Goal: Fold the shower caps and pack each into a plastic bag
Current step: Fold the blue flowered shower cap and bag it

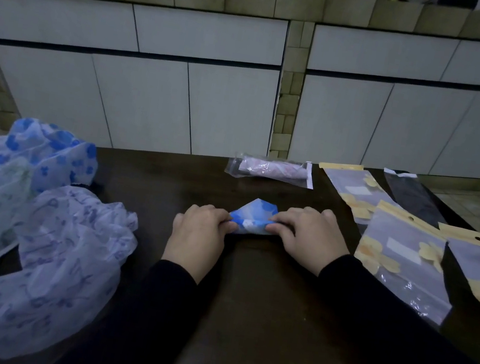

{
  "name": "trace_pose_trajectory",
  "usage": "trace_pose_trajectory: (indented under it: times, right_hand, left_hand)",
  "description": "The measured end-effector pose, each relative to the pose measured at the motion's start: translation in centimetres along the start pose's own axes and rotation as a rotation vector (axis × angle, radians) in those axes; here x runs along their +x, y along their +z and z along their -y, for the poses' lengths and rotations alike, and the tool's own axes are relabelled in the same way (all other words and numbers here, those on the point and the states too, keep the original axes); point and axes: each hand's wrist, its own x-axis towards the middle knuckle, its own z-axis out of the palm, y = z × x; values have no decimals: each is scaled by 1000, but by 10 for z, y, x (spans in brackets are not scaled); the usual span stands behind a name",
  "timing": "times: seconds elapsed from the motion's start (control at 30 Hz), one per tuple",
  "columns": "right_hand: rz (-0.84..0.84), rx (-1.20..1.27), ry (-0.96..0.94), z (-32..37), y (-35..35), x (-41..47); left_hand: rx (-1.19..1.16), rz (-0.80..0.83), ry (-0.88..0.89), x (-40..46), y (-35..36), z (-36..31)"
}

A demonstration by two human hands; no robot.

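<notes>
Nearest us, two black sleeves [241,323] cross a dark, smooth table [261,295]. Our left hand [197,233] and right hand [307,238] lie knuckles up, each pinching one end of a small folded cap [253,218] of thin blue-and-white plastic, pressed flat between them. Left of the left hand we see crumpled, translucent loose caps [45,248], flower-printed. Beyond the right hand lies a packed bag [270,169], clear and oblong. Right of it, flat glossy empty bags [402,261] with yellow headers overlap.
</notes>
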Motion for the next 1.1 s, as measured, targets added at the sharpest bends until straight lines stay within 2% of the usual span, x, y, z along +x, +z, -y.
trace_pose_trajectory:
  times: [0.2, 0.3, 0.37, 0.5, 0.6, 0.73, 0.93, 1.1]
  right_hand:
    - [-43, 142, 87, 3, 4, 0]
    - [-91, 123, 119, 4, 7, 0]
    - [-141, 68, 119, 6, 8, -1]
    - [-248, -13, 35, 3, 13, 1]
    - [-295, -49, -59, 2, 14, 1]
    - [-202, -82, -34, 2, 13, 1]
    - [-66, -70, 12, 2, 10, -2]
    - [-58, -76, 4, 2, 8, -1]
  left_hand:
    - [-129, 14, -39, 2, -3, 0]
    - [-98, 17, -66, 3, -1, -2]
    - [-46, -39, -74, 3, 3, -1]
    - [46, -170, 36, -2, 6, -2]
    - [109, -155, 149, -3, 9, -7]
    - [16, -100, 91, -4, 9, -4]
    - [34, -29, 49, -1, 8, -2]
    - [49, -35, 59, -1, 6, -3]
